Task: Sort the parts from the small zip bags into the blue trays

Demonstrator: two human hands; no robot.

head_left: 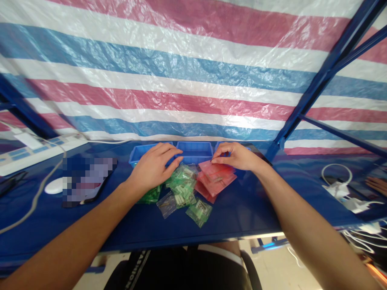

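From the head camera, a glossy blue tabletop (242,217) runs across the view, backed by red, white and blue striped plastic sheeting (181,60) and flanked by a blue metal frame (314,92). A white power strip (36,153) lies at the left end, near a partly pixelated phone (104,179) and a white rounded device (54,186). Three blue plastic bins (193,150) stand in a row along the back edge. At the right edge, another person's hand (376,183) shows near white cables and plugs (337,189). Pale floor (272,262) is visible below.

Both forearms reach forward from the lower corners. The left hand (154,165) is palm down in front of the left bin, fingers loosely extended, thumb spread away, with nothing visibly gripped; its underside is hidden. Beside and below it lie green-tinted zip bags (184,183) of small parts, with a clear bag (167,204) in front. The right hand (232,155) bends inward, its thumb and forefinger pinched together on the upper corner of the red plastic bags (217,179), which overlap just right of the green ones.
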